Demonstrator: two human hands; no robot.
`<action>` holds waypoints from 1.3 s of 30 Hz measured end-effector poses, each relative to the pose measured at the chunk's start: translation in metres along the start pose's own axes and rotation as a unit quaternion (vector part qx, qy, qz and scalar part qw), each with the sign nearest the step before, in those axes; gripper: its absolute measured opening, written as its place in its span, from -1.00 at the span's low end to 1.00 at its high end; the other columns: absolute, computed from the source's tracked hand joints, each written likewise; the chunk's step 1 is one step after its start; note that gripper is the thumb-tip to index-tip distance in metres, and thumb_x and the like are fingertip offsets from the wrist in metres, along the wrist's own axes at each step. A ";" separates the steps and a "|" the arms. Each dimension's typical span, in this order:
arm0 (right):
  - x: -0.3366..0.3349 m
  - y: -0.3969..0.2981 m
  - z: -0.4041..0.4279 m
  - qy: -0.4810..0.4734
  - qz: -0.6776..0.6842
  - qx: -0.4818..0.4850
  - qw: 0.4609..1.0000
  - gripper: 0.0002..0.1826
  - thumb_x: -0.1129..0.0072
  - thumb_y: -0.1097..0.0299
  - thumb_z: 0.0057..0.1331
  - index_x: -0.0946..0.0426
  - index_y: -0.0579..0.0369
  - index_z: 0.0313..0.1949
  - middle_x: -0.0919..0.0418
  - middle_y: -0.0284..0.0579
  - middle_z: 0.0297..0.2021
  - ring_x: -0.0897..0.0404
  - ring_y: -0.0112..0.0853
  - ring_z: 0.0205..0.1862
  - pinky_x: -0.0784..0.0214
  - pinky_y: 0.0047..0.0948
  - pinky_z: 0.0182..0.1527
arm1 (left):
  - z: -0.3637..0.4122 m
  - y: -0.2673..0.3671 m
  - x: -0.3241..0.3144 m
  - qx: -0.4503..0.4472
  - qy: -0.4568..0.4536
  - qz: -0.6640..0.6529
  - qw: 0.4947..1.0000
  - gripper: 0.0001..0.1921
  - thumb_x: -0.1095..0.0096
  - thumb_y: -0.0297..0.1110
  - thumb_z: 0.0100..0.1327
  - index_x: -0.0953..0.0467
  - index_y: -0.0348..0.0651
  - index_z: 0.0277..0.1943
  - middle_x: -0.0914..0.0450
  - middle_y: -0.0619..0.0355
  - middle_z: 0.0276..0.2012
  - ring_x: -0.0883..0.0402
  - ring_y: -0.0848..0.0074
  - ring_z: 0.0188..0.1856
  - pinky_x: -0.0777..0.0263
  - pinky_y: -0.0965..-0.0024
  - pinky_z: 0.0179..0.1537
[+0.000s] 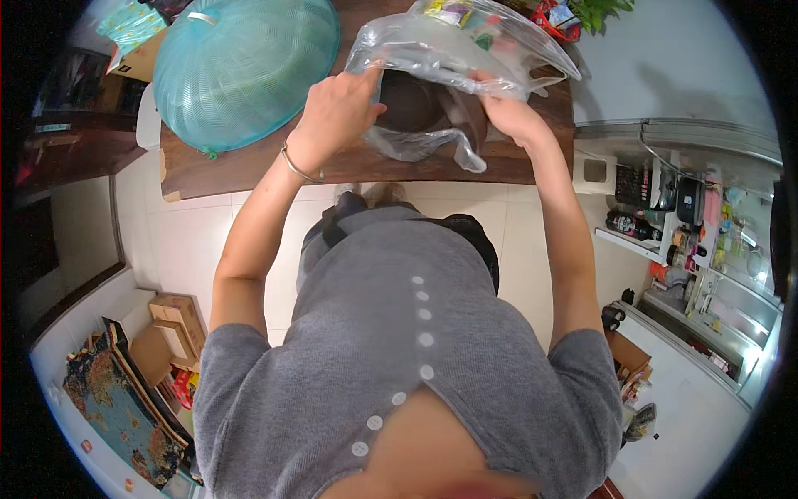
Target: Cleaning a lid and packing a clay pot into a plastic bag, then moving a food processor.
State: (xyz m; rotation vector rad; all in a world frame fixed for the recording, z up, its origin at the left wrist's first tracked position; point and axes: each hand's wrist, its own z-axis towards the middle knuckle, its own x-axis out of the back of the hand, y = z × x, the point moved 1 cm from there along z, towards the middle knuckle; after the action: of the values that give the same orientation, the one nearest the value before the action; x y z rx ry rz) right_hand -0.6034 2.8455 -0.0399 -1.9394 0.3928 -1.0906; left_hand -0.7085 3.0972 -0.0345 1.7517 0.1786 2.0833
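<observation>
A large clear plastic bag lies at the far middle of the brown wooden table. With thumb and finger my left hand grips its near edge on the left. My right hand pinches the same edge further right, fingers partly behind the film. Between my hands the bag's mouth gapes over a dark brown rounded thing, whose kind I cannot tell. A loose flap of film hangs toward the table's front edge. Through the plastic a yellow printed packet shows, with red and green items blurred beside it.
Left of the bag stands a turquoise mesh food cover. Green leaves and a red basket-like thing are at the back right. Cardboard boxes lie on the floor at left. A shelf with a dark bottle is at right.
</observation>
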 end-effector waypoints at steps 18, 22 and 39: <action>0.040 0.093 -0.092 0.091 0.437 -0.066 0.892 -0.59 0.03 0.30 0.36 -0.31 0.12 0.17 -0.43 -0.17 0.09 -0.43 -0.30 0.11 -0.35 -0.34 0.12 | 0.012 0.002 0.005 -0.088 0.123 -0.043 0.988 -0.69 -0.23 -0.50 0.07 -0.48 -0.16 -0.07 -0.56 -0.09 -0.30 -0.56 0.03 -0.27 -0.44 0.14 -0.26; 0.035 0.167 -0.118 0.215 0.589 -0.120 0.770 -0.54 0.01 0.18 0.35 -0.28 0.01 0.20 -0.38 -0.19 0.14 -0.39 -0.32 0.16 -0.33 -0.29 0.16 | -0.026 -0.020 -0.013 0.045 0.071 -0.044 0.995 -0.60 -0.26 -0.42 0.06 -0.42 -0.09 0.02 -0.58 -0.07 -0.27 -0.56 0.03 -0.26 -0.45 0.11 -0.30; -0.003 0.125 -0.075 0.115 0.643 0.013 0.757 -0.25 0.14 -0.17 0.33 -0.05 0.08 0.32 -0.24 0.01 0.25 -0.29 -0.20 0.25 -0.23 -0.06 0.24 | 0.021 0.049 0.009 -0.145 0.014 -0.051 0.988 -0.14 -0.45 -0.55 -0.25 -0.32 0.14 0.23 -0.14 0.21 0.36 -0.30 0.19 0.24 -0.30 0.19 0.20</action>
State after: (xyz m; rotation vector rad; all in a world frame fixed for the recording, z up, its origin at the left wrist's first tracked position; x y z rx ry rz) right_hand -0.6504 2.7347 -0.1224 -1.0009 1.5361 -0.3420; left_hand -0.7010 3.0526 -0.0042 1.5090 -0.0268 1.9513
